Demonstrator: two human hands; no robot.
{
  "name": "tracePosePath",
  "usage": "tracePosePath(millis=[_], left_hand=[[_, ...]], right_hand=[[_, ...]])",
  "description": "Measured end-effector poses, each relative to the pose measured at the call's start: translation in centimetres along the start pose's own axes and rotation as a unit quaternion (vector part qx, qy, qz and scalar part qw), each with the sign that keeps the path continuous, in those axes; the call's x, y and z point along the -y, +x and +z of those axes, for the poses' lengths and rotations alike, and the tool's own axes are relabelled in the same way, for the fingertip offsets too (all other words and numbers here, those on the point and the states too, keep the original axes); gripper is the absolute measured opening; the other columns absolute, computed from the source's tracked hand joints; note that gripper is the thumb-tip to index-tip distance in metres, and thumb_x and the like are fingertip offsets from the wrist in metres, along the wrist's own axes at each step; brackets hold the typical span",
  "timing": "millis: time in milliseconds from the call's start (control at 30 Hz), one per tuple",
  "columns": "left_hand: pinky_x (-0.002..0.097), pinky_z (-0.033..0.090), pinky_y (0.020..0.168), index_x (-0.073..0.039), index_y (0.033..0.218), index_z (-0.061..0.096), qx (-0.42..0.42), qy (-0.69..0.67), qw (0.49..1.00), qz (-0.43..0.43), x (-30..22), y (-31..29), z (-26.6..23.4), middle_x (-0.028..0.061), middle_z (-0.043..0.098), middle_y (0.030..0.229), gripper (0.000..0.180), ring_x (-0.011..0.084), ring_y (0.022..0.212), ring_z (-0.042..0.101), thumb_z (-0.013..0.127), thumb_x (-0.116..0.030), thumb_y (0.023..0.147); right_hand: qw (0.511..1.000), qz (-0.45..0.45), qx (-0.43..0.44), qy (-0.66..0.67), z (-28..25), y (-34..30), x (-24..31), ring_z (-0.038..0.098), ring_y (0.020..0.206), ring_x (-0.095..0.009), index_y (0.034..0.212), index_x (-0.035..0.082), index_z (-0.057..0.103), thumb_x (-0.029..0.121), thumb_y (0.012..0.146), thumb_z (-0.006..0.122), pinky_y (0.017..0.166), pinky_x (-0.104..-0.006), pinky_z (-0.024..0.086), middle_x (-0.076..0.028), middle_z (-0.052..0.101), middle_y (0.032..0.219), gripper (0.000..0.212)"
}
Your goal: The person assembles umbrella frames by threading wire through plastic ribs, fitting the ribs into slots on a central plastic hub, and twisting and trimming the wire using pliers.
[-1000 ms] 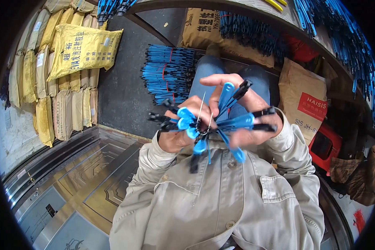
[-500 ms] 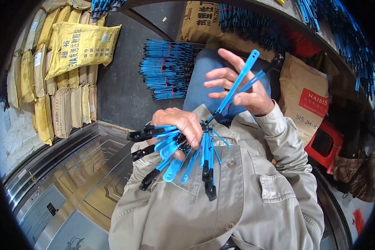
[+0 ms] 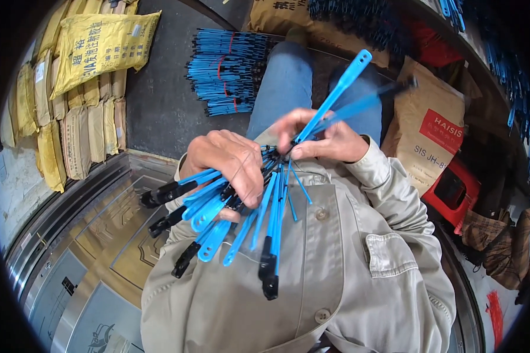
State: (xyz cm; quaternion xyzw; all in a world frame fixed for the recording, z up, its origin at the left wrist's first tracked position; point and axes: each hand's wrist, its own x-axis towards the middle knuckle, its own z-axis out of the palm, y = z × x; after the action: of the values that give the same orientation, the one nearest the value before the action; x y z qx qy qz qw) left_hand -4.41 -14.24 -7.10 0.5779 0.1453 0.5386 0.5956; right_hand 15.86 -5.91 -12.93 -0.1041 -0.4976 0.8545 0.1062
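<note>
My left hand [image 3: 227, 162] is closed around a spread cluster of blue plastic straps [image 3: 217, 238] with black end pieces [image 3: 269, 273], held in front of my shirt. Its fingers wrap over the straps' upper part, so the inner ends are partly hidden. My right hand [image 3: 330, 138] is at the cluster's upper right, thumb and fingers closed at the base of a longer blue strap [image 3: 347, 70] with holes at its tip. Beside that strap, a second blue strap [image 3: 359, 106] with a black end is smeared by motion. Both meet the cluster at a dark junction.
Bundles of similar blue straps [image 3: 227, 67], tied with red bands, lie beyond my knees. Yellow and tan sacks [image 3: 106, 50] are stacked at the far left. On the right stand a brown paper sack [image 3: 421, 117] and a red object [image 3: 453, 197], below a rack edge [image 3: 483, 70] with more straps.
My right hand has come down and left from an open-fingered pose, closing at the strap's base. The strap cluster has shifted slightly left and down in the picture.
</note>
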Motion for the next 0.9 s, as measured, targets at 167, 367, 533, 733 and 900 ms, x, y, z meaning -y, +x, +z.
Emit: tracePosePath(millis=[167,367,533,733,900], left_hand=[[0.0292,0.046,0.053,-0.002,0.077,0.066,-0.013,0.024,1.000,0.004,-0.2,-0.5,-0.1,0.0107,0.064,0.069,0.023,0.0207,0.059,0.062,0.077,-0.019,0.067],[0.0295,0.047,0.055,-0.002,0.074,0.063,-0.037,0.054,0.996,-0.054,-0.7,-0.2,0.9,0.0121,0.064,0.073,0.017,0.0223,0.065,0.063,0.074,-0.014,0.069],[0.0288,0.046,0.058,-0.002,0.070,0.058,-0.192,0.075,0.971,-0.125,-2.0,-0.1,3.0,0.0114,0.062,0.073,0.012,0.0192,0.067,0.059,0.066,-0.010,0.074],[0.0288,0.044,0.062,-0.003,0.073,0.055,-0.278,0.118,0.942,-0.149,-2.5,-0.1,4.7,0.0090,0.059,0.071,0.011,0.0157,0.067,0.053,0.062,-0.010,0.079],[0.0294,0.043,0.064,-0.003,0.077,0.052,-0.342,0.129,0.924,-0.108,-1.7,-0.7,5.6,0.0080,0.057,0.071,0.012,0.0151,0.066,0.052,0.061,-0.010,0.081]], right_hand=[[0.996,0.005,-0.056,-0.063,-0.1,-1.3,0.0,0.060,0.082,-0.023,0.078,-0.001,0.065,0.007,0.079,0.067,0.085,-0.0356,0.048,-0.011,0.063,0.079,0.008],[0.988,-0.102,-0.101,-0.049,0.3,-3.3,-1.9,0.060,0.077,-0.021,0.080,-0.002,0.065,0.004,0.079,0.064,0.076,-0.0340,0.049,-0.010,0.062,0.078,0.007],[0.970,-0.162,-0.120,-0.135,3.0,-1.2,-1.2,0.059,0.072,-0.020,0.084,-0.002,0.063,0.002,0.081,0.061,0.066,-0.0328,0.048,-0.010,0.062,0.075,0.005],[0.924,-0.287,-0.123,-0.221,4.2,1.2,-0.4,0.060,0.063,-0.021,0.082,0.001,0.060,0.000,0.076,0.065,0.056,-0.0305,0.046,-0.010,0.061,0.072,0.007],[0.896,-0.319,-0.176,-0.256,4.7,1.7,-0.4,0.058,0.056,-0.022,0.080,0.001,0.058,-0.002,0.073,0.067,0.049,-0.0291,0.045,-0.010,0.059,0.069,0.012]])
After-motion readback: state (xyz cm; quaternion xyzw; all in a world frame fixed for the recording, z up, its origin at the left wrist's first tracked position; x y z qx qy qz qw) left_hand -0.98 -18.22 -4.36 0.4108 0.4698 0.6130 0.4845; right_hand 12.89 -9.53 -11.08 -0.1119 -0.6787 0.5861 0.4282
